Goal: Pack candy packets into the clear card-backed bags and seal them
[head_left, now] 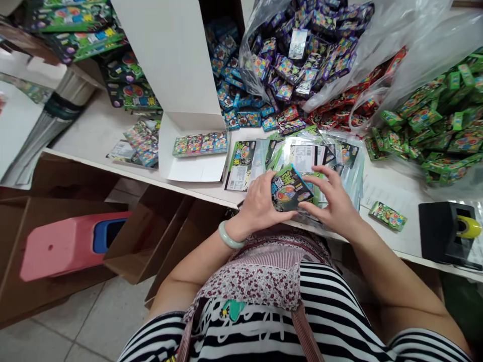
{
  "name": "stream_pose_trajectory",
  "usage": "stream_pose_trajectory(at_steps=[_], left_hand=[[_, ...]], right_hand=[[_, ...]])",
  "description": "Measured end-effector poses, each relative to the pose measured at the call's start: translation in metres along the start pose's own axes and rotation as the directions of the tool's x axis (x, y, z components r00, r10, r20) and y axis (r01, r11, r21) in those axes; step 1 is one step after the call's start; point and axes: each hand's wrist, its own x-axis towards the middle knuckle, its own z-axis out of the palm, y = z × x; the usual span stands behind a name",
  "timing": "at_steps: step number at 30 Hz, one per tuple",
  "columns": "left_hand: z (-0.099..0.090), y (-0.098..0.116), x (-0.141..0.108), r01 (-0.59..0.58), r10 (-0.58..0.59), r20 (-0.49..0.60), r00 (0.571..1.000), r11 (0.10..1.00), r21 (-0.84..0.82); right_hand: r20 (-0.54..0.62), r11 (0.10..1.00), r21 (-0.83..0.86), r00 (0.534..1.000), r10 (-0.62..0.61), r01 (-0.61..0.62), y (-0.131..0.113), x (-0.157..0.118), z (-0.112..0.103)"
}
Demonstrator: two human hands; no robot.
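My left hand (260, 201), with a pale green bangle on the wrist, is closed around the left side of a black and green printed packet (289, 191). A strip of blue shows along the packet's upper edge. At its right corner, the thumb and fingers of my right hand (334, 203) curve around the edges and seem to touch them. What lies behind the packet is hidden. Beneath both hands spreads a pile of printed cards and clear plastic sleeves (241, 163).
An open white carton (192, 171) holds a row of small boxes. Behind are heaps of blue boxes (249, 119), purple boxes (287, 68), red boxes (335, 113) and green boxes (422, 120). A tape dispenser (437, 231) stands right; a pink stool (60, 246) is below left.
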Motion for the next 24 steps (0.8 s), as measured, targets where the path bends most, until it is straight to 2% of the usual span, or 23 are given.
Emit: stream_pose_trajectory(at_steps=[2, 5, 8, 10, 12, 15, 18, 21, 22, 24], left_hand=[[0.008, 0.007, 0.0, 0.088, -0.092, -0.01, 0.996, 0.974, -0.211], [0.02, 0.013, -0.002, 0.171, -0.213, -0.021, 0.977, 0.837, -0.52], [0.026, 0.012, -0.009, 0.197, -0.288, -0.025, 0.957, 0.712, -0.674], [0.028, 0.009, -0.016, 0.21, -0.327, -0.03, 0.945, 0.672, -0.71], [0.028, 0.006, -0.023, 0.213, -0.349, -0.049, 0.936, 0.669, -0.712], [0.028, 0.003, -0.029, 0.192, -0.335, -0.072, 0.939, 0.689, -0.699], [0.026, 0.003, -0.028, 0.168, -0.272, -0.062, 0.96, 0.74, -0.651], [0.021, 0.006, -0.019, 0.098, -0.195, -0.105, 0.975, 0.804, -0.586], [0.019, 0.008, -0.015, 0.071, -0.181, -0.134, 0.974, 0.814, -0.576], [0.014, 0.01, -0.007, 0.051, -0.18, -0.163, 0.97, 0.809, -0.585]], right_hand=[[-0.03, 0.996, 0.053, 0.997, 0.07, -0.069, -0.001, -0.001, 0.004], [-0.045, 0.972, 0.182, 0.986, 0.163, -0.152, 0.005, 0.002, 0.008], [-0.169, 0.904, 0.374, 0.943, 0.285, -0.206, 0.012, -0.001, 0.019], [-0.207, 0.829, 0.514, 0.905, 0.372, -0.223, 0.014, -0.007, 0.032], [-0.214, 0.764, 0.602, 0.876, 0.433, -0.232, 0.012, -0.015, 0.047], [-0.279, 0.776, 0.592, 0.847, 0.452, -0.219, 0.004, -0.022, 0.061], [-0.338, 0.887, 0.433, 0.882, 0.327, -0.163, -0.002, -0.021, 0.059], [-0.289, 0.957, 0.279, 0.943, 0.164, -0.081, -0.003, -0.02, 0.048], [-0.255, 0.958, 0.278, 0.955, 0.151, -0.077, -0.002, -0.019, 0.045], [-0.209, 0.919, 0.377, 0.955, 0.209, -0.118, 0.001, -0.019, 0.043]])
